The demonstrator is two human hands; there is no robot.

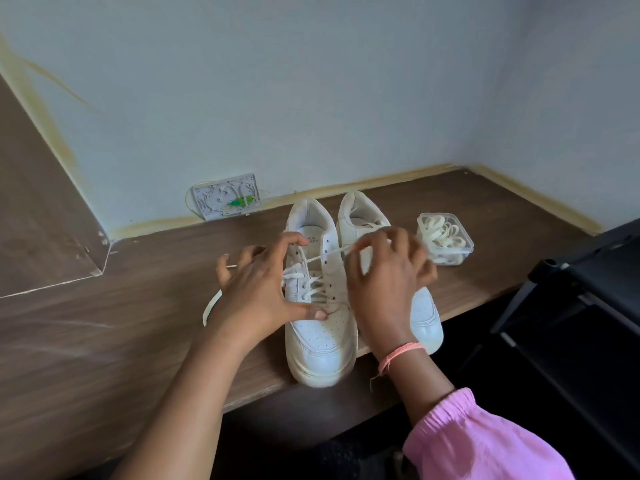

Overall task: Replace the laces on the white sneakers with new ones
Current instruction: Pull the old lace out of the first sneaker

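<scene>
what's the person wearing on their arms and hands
The right arm has a loose pink sleeve pushed up the forearm, gathered at the cuff, and a thin pink-orange thread bracelet at the wrist with a frayed end hanging down. The left arm is bare with no sleeve showing. No rings or gloves are visible on either hand.

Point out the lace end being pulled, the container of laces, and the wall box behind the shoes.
Lace end (334, 251), head view: taut strand near the right hand.
Container of laces (465, 244), head view: clear right wall.
Wall box (214, 197), head view: white face, left half.
</scene>
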